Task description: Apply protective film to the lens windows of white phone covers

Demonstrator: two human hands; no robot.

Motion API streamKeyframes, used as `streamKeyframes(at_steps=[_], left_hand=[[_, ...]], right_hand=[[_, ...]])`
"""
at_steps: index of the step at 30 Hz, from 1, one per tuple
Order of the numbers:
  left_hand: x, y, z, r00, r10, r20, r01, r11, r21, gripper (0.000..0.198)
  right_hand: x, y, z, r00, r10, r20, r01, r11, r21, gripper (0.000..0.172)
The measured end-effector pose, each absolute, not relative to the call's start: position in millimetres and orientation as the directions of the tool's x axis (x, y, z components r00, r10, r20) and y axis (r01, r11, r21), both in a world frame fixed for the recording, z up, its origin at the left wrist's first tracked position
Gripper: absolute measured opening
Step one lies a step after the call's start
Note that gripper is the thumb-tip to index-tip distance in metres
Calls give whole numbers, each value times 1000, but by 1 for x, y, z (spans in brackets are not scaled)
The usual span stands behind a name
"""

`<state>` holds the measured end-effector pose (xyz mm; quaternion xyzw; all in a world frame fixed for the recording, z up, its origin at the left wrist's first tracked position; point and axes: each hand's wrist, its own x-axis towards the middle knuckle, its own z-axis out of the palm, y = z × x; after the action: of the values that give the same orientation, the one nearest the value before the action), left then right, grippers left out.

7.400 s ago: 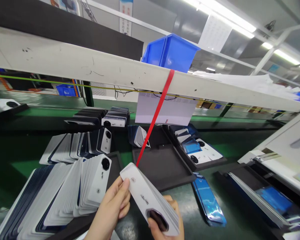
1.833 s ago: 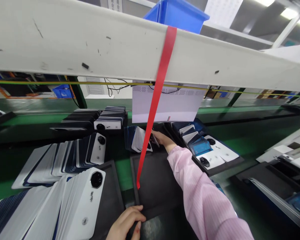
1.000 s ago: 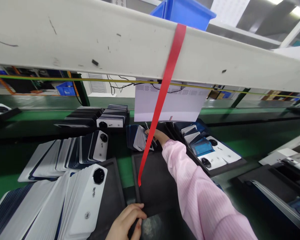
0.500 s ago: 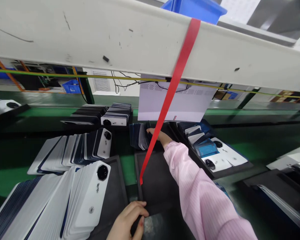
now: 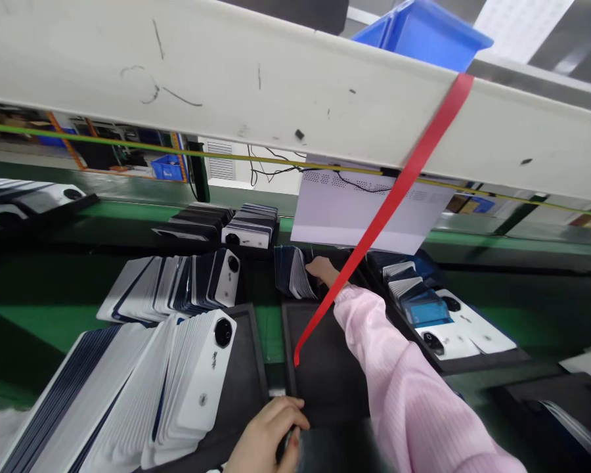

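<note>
Panels [image 5: 295,274], fanned in small stack, just left of right grip [image 5: 324,270].

The two hands, earlier together on white covers at lower middle, have parted — the right hand [image 5: 322,268] now reaches the small stack [image 5: 293,272] at centre, the left hand [image 5: 270,433] sits lower — and the blue bin [image 5: 418,34] shows farther right.
</note>
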<state>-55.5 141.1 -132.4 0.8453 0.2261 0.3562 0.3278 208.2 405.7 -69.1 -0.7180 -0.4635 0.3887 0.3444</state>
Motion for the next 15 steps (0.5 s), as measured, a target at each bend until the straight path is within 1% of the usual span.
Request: streamKeyframes(at_steps=[3, 7, 12, 15], left_hand=[[-56, 141, -133, 657, 607, 446, 148, -684, 714, 39], [-56, 139, -136, 664, 607, 437, 148, -679, 719, 38], [-55, 141, -139, 665, 610, 430, 147, -672, 726, 37], [-55, 142, -141, 670, 607, 428, 146, -673, 725, 38]], right_hand=[[210, 408, -73, 333, 909, -252, 540, -403, -739, 31], [207, 409, -75, 374, 900, -225, 680, -430, -594, 30], [197, 411, -72, 405, 902, -151, 803, -430, -412, 34], [197, 411, -68, 409, 904, -122, 846, -426, -320, 32]])
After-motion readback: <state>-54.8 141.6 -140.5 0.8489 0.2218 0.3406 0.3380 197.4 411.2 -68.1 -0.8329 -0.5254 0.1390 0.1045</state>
